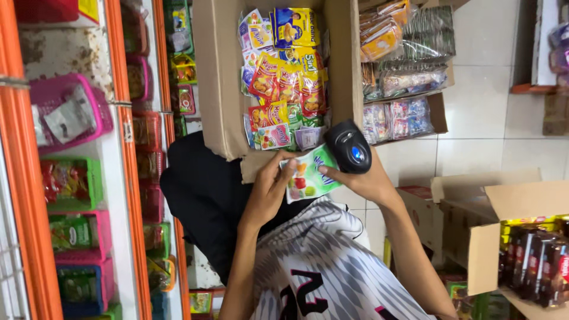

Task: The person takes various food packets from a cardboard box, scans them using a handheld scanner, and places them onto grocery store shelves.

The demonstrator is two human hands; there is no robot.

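Two hands work one sachet – left hand (pixel 269 192) pinches the green fruit-print sachet (pixel 308 178) by its edge, right hand (pixel 361 175) is closed around a black scanner (pixel 348 147) touching the sachet's far corner. Scanning step, judging by this; the code side needs to face the scanner window. Cardboard box (pixel 219 77) of sachets sits just beyond

The light around me is bright and even — soft, from overhead as far as I can tell; shadows are faint, deepest in my dark lap and inside the cardboard box (pixel 220 77). The white floor tiles (pixel 480 89) look pale and slightly washed out; a small blue glow sits on the barcode scanner (pixel 348 148). The shelf rails (pixel 24 178) at the left edge bow and soften — focus is crisper at the centre.
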